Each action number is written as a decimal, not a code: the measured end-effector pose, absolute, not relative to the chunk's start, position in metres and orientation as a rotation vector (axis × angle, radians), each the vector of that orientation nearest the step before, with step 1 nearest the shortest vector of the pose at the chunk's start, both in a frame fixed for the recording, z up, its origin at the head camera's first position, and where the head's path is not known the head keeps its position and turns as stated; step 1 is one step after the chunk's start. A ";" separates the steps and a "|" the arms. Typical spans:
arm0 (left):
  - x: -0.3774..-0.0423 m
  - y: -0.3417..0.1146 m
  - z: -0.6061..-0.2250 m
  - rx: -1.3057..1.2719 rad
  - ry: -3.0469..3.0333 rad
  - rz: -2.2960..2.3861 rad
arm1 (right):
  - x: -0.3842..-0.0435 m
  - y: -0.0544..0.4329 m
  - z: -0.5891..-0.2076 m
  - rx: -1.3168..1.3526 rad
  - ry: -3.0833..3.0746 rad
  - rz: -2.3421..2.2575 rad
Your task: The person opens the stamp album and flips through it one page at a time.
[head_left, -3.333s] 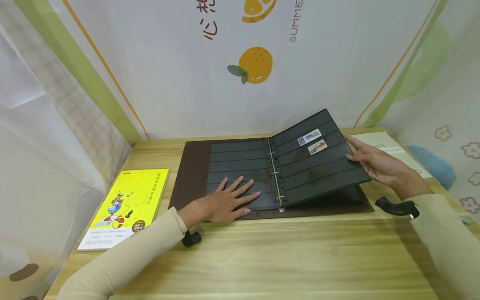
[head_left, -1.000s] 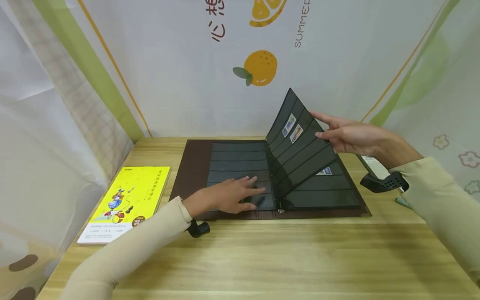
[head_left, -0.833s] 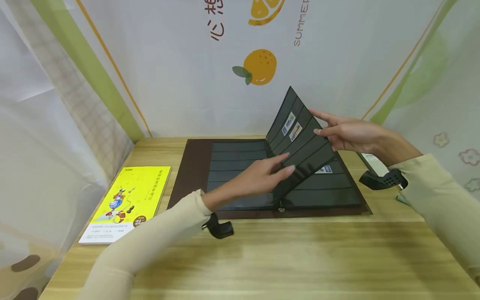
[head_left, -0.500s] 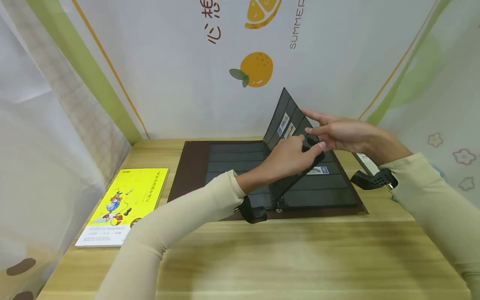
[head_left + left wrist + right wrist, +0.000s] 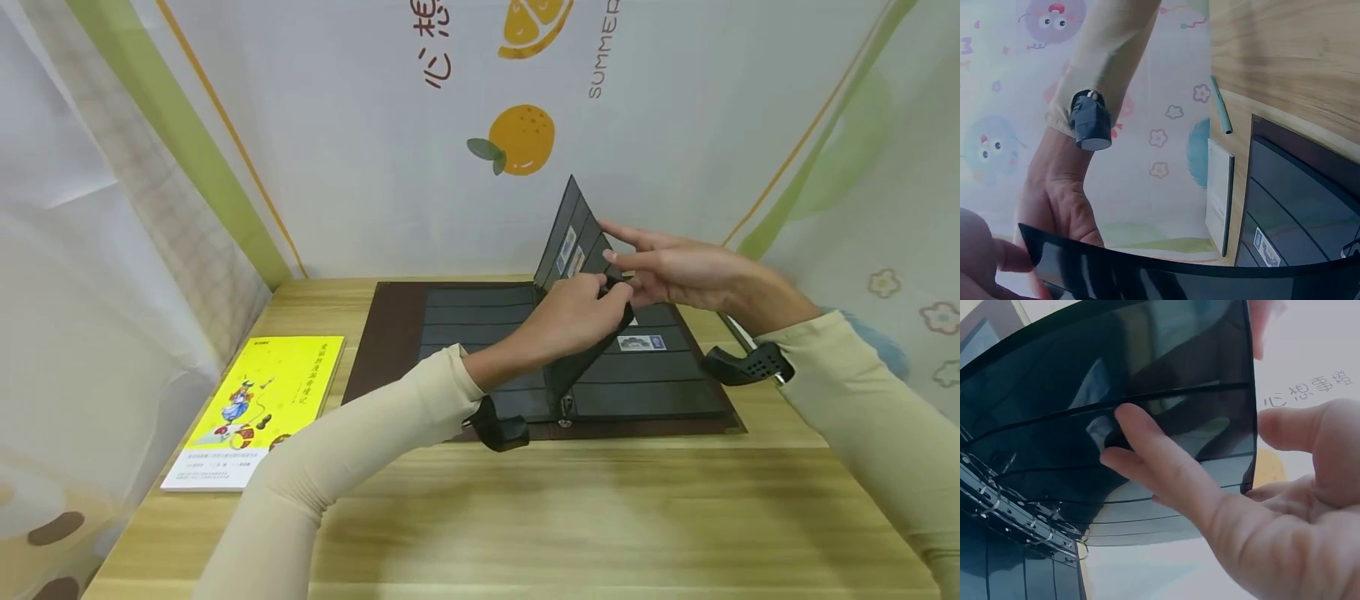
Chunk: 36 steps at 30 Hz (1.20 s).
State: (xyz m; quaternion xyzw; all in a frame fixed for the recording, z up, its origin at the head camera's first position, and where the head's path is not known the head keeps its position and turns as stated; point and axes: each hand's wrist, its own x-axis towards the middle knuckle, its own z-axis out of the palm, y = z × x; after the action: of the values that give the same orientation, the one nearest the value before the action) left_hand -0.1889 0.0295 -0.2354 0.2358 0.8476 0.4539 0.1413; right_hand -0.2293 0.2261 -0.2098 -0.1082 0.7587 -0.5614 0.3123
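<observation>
A brown stamp album (image 5: 390,333) with a ring spine lies spread on the table. One of its black pages (image 5: 582,223) stands tilted up, with two stamps (image 5: 566,248) in its strips. My right hand (image 5: 693,271) holds this page by its outer edge, the thumb in front and the fingers spread behind it in the right wrist view. At the near part of the same edge, my left hand (image 5: 573,321) pinches the page, which bows a little. Under it, the lower right page shows another stamp (image 5: 641,342). The left hand hides part of the raised page.
A yellow book (image 5: 262,392) lies left of the album. To the right, the left wrist view shows a pale notebook (image 5: 1217,194) and a green pen (image 5: 1221,106). A printed curtain (image 5: 360,167) hangs behind the table.
My left hand has left the left page and moved right to pinch the raised page's edge. My right hand has lifted that page from nearly flat to steep.
</observation>
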 end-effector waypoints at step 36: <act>-0.182 -0.081 -0.288 0.409 2.020 2.004 | -0.206 0.252 -0.319 -0.362 2.090 -1.434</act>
State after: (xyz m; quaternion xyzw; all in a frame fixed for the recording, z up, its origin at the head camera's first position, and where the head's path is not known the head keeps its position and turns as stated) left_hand -0.1817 -0.0809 -0.2880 0.1410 0.6963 0.6910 0.1332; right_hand -0.2061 0.2522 -0.3186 -0.1354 0.7821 -0.5367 0.2864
